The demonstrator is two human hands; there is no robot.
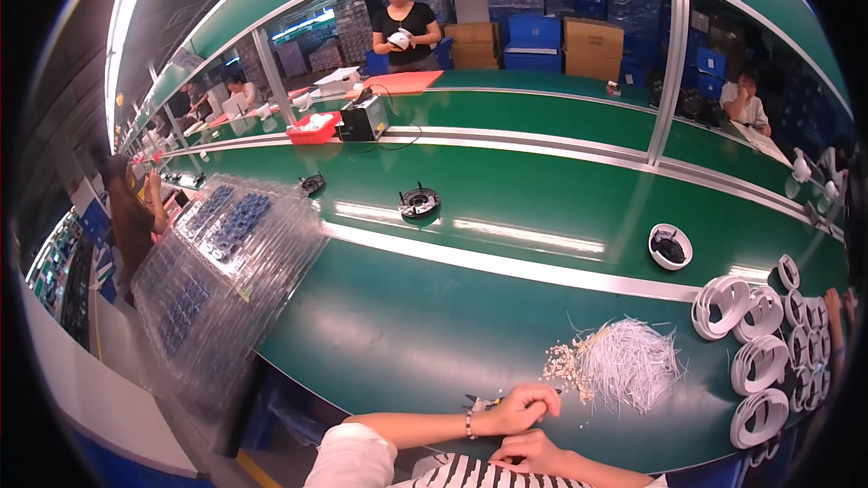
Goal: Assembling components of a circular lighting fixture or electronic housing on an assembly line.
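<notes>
My left hand (526, 408), with a beaded bracelet at its wrist, hangs over the near edge of the green bench with its fingers curled in. Just below it, my right hand (532, 452) is bent inward, its fingers also curled. Whatever either hand may hold is hidden. A small hand tool (480, 401) with dark and yellow parts lies partly covered by my left wrist. Beyond my hands rises a heap of thin white strips (630, 366), with small beige pieces (567, 366) scattered along its left side.
Stacked white rings (758, 364) stand at the right. Clear plastic trays with blue parts (240, 224) are piled at the left. On the far strip sit a black round part (419, 202) and a white housing (669, 247). Co-workers (404, 27) are across the bench and at both sides.
</notes>
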